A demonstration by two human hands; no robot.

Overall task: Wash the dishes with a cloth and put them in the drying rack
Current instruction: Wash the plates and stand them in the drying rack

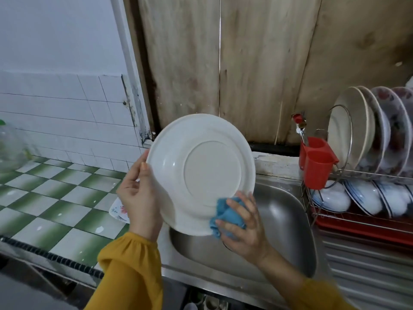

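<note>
Left hand: fingers curled round the left rim of the plate. One digit lay on the back face; the rest were hidden behind it. Firm grip, nothing else in that hand.

Right hand: fingers bent over a bunched blue cloth, gripping it and pressing it onto the plate's lower right rim.

Plate was white and plain, tilted up on edge with its underside toward the camera. It was in the air above the left half of the sink, touching neither basin nor surface. Cloth was above the basin too, just right of the plate's bottom edge. Yellow sleeves came in from below the sink's front edge.

Sink was a steel basin; no water showed in it.

Left of the sink: green-and-white tiled surface. A patterned dish lay flat on it at the sink's left edge, partly hidden by the left hand. A clear jar stood well left of the sink, against the wall.

Right of the sink: wire rack on a red tray. Plates stood on edge in its top tier, bowls leaned below. A red cup hung on the rack end nearest the sink.

Behind the sink: a tap with a red handle, on a wooden wall.
</note>
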